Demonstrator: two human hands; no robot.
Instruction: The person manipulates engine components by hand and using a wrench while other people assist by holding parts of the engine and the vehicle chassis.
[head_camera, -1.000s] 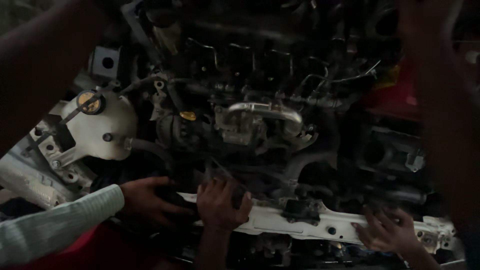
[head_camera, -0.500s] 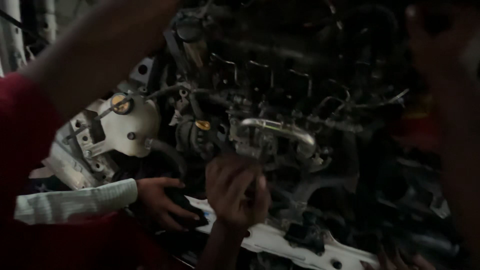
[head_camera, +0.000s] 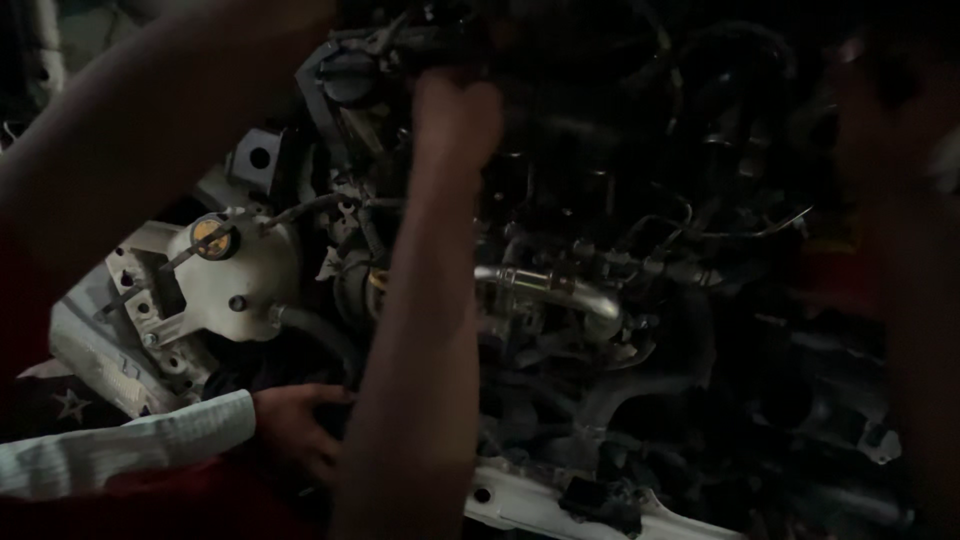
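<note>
I look down into a dark car engine bay (head_camera: 640, 200). My left forearm (head_camera: 150, 130) crosses the upper left, close and blurred, and its hand runs off the top edge. My right hand (head_camera: 880, 90) is a dim shape at the far right; its grip is hidden in the dark. Another person's bare arm (head_camera: 420, 380) rises from the bottom, and its hand (head_camera: 455, 110) is closed on a part at the top of the engine. A second person's hand (head_camera: 295, 425), in a pale striped sleeve, rests low beside the engine.
A white coolant tank (head_camera: 245, 290) with a yellow cap (head_camera: 212, 237) stands at the left. A shiny metal pipe (head_camera: 560, 290) crosses the engine's middle. A black round cap (head_camera: 350, 75) sits at the top. A white front crossmember (head_camera: 520, 505) runs along the bottom.
The bare arm's hand has risen from the white crossmember to the engine's top. The view has closed in and shifted right. The hand at the crossmember's right end has left the view.
</note>
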